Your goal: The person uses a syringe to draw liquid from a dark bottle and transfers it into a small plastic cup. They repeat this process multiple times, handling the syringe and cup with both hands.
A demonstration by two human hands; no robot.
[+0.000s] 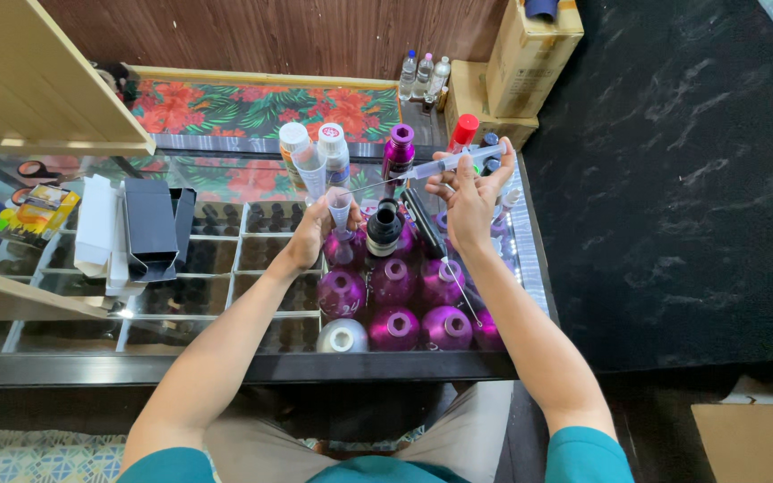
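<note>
Syringe (pixel 445 165) first: I hold it level in my right hand (pixel 471 192), above the far right part of the glass counter (pixel 225 358), fingers curled around its barrel with the thumb near the plunger end. Its thin needle runs left toward the small clear vial (pixel 340 213) that my left hand (pixel 315 234) pinches between thumb and fingers, mouth upward. I cannot tell whether the needle tip touches the vial.

Directly under my hands stands a cluster of purple bottles (pixel 394 284), packed side by side in rows, with one dark bottle with a black cap (pixel 384 228) among them and one silver bottle (pixel 343 336) at the near left corner of the group. Beyond the vial stand two white-capped bottles (pixel 315 156), a taller purple bottle (pixel 398 150) and a red-capped one (pixel 463 131). Well to the left on the glass lie dark grey boxes (pixel 151 228) beside white ones (pixel 96 224). At the far edge a flowered cloth (pixel 252 109) lies under cardboard cartons (pixel 521 63).
</note>
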